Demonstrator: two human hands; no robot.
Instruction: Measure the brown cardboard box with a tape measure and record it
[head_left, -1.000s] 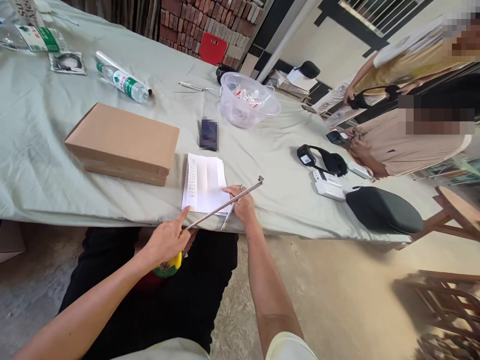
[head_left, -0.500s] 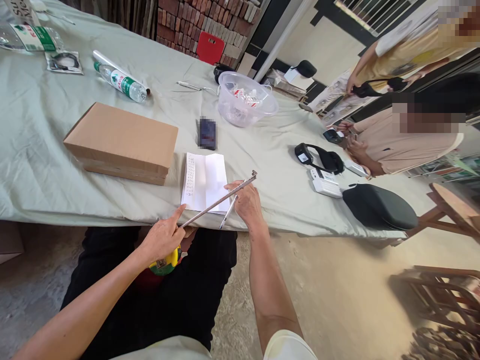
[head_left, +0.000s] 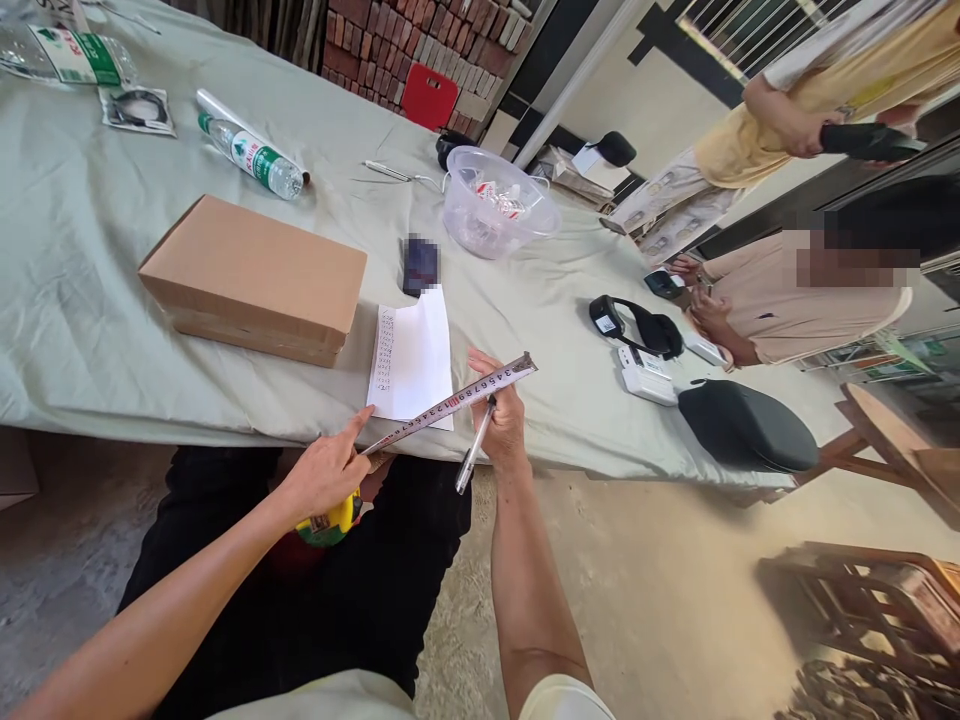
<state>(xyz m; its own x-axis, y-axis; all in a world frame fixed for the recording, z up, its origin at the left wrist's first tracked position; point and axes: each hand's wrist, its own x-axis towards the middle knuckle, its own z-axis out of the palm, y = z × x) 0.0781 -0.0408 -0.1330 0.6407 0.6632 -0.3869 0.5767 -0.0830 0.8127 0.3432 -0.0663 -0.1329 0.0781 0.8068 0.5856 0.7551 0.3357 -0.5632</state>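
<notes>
My left hand (head_left: 324,472) is closed around a yellow and green tape measure (head_left: 330,525), its index finger stretched to the lower left corner of a paper sheet (head_left: 420,362). Handwritten lines run down the sheet's left side. From my left hand the steel blade (head_left: 429,412) slants up to the right across the sheet's lower edge, number side up. Its hooked end reaches past my right hand (head_left: 504,428). A pen (head_left: 472,455) is held in that right hand, pointing down toward me. Whether the right fingers also touch the blade I cannot tell.
A cardboard box (head_left: 251,275) lies left of the sheet, a dark phone (head_left: 421,266) behind it. Beyond stand a plastic basin (head_left: 499,225) and water bottle (head_left: 253,158). A headset (head_left: 637,325) and black case (head_left: 746,425) lie right. Two people are across the table.
The blade has turned to show its numbers. My right hand has shifted slightly right, off the paper, and its pen has tilted. The sheet's right half lies less folded; the standing person's arms moved.
</notes>
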